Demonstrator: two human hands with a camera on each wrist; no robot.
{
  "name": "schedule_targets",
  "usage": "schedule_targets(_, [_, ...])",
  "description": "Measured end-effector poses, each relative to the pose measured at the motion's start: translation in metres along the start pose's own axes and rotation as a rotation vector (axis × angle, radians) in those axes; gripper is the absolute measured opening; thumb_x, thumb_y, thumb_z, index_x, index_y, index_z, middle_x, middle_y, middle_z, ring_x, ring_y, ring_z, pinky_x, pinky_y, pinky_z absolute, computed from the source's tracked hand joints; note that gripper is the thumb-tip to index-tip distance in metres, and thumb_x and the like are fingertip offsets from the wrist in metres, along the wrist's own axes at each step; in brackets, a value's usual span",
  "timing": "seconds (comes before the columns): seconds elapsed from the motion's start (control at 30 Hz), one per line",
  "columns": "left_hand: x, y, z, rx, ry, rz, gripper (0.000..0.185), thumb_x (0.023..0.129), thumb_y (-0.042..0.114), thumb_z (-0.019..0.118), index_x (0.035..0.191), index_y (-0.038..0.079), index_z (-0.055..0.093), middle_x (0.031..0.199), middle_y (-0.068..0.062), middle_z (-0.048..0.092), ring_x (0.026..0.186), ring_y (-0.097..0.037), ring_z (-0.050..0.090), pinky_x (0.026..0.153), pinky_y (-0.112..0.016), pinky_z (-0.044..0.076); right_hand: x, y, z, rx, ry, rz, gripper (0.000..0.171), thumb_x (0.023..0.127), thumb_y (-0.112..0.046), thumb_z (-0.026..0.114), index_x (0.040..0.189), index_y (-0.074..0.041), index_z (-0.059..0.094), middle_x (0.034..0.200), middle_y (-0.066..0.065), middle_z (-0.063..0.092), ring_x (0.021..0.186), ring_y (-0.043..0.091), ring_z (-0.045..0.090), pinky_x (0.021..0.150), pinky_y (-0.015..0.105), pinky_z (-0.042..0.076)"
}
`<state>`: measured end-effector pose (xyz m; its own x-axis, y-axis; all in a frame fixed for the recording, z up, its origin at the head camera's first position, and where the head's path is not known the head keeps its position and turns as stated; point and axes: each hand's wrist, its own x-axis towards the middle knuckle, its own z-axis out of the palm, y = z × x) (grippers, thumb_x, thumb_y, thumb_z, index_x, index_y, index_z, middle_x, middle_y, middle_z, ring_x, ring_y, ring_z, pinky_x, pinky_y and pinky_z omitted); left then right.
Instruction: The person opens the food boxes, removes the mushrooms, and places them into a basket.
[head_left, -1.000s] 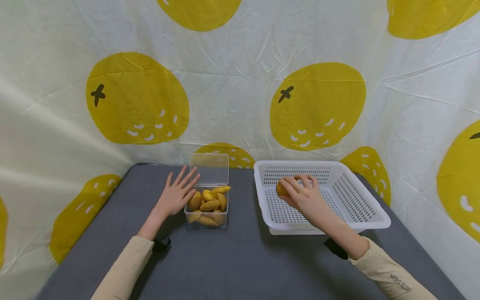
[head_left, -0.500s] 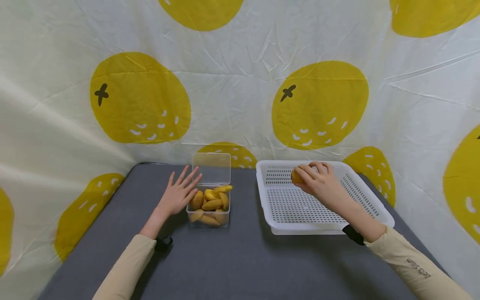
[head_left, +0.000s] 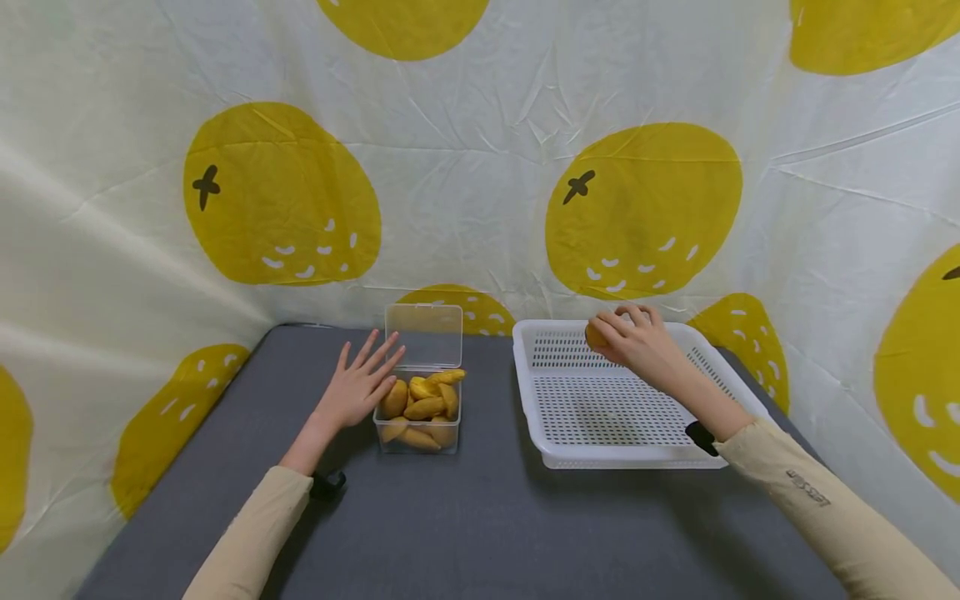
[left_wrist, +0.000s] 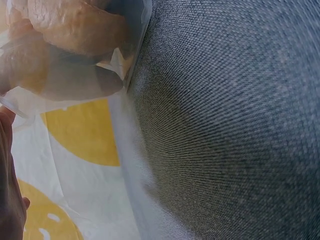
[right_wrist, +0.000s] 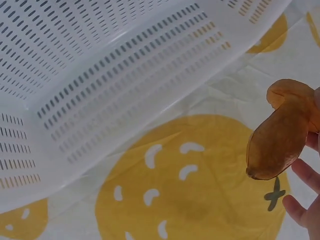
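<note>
Over the far rim of the white basket (head_left: 622, 458), right hand (head_left: 637, 342) holds one golden pastry piece (head_left: 596, 336), fingers curled round it, piece sticking out toward the person's left side of the hand, above the basket's back-left area. Right wrist view: piece (right_wrist: 281, 131) is an oblong, crescent-like lump, long axis running roughly along the fingers, glossy browned skin, one puffed end up top; fingertips (right_wrist: 300, 210) show below it; slotted basket wall (right_wrist: 125, 95) well apart from it, so piece is lifted, not resting. Basket is hard white plastic, rectangular, perforated floor and walls, nothing seen inside it. Left hand (head_left: 358, 385) lies flat, fingers straight and spread, holding nothing, its fingertips just beside or touching the left wall of the clear box (head_left: 420, 433); cannot tell which. Box is transparent thin plastic, hinged lid (head_left: 423, 335) standing upright at the back, filled with more of the same golden pieces (head_left: 424, 400). Left wrist view is blurred: box corner (left_wrist: 131, 60) with pieces behind the wall, on grey woven tabletop (left_wrist: 235, 130). Right hand is the one nearer the basket, left nearer the box; box and basket sit apart on the grey tabletop (head_left: 480, 525). Backdrop is creased cream cloth with big yellow fruit prints (head_left: 281, 196). Beige sleeves on both arms.
</note>
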<state>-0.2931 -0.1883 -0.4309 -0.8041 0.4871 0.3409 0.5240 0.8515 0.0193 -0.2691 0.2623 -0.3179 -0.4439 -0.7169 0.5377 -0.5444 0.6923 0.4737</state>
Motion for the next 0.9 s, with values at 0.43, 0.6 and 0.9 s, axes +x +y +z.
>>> schedule_targets(0.43, [0.001, 0.001, 0.0, -0.01, 0.015, 0.008, 0.053, 0.095, 0.043, 0.033, 0.143, 0.026, 0.019, 0.152, 0.005, 0.006, 0.14, -0.024, -0.001, 0.106, -0.059, -0.001, 0.008, 0.007, 0.029, -0.004, -0.078, -0.021, 0.048, 0.071, -0.026, 0.074, 0.112, -0.011, 0.056, 0.102, 0.005, 0.057, 0.093, 0.029, 0.049, 0.077, 0.049, 0.038])
schedule_targets(0.6, [0.001, 0.0, 0.002, -0.005, 0.016, 0.011, 0.054, 0.095, 0.043, 0.033, 0.143, 0.027, 0.018, 0.152, 0.006, 0.004, 0.14, -0.024, -0.001, 0.106, -0.059, -0.001, 0.012, 0.007, 0.038, -0.009, -0.07, -0.03, 0.048, 0.068, -0.028, 0.076, 0.11, -0.012, 0.057, 0.103, 0.004, 0.057, 0.093, 0.029, 0.05, 0.077, 0.049, 0.039])
schedule_targets(0.9, [0.002, -0.001, 0.002, 0.003, -0.001, 0.002, 0.053, 0.095, 0.044, 0.032, 0.143, 0.025, 0.021, 0.152, 0.009, 0.001, 0.14, -0.024, -0.001, 0.107, -0.058, -0.002, 0.018, 0.008, 0.046, -0.01, -0.15, -0.008, 0.043, 0.075, -0.028, 0.071, 0.113, -0.013, 0.056, 0.107, 0.002, 0.057, 0.099, 0.027, 0.048, 0.079, 0.049, 0.038])
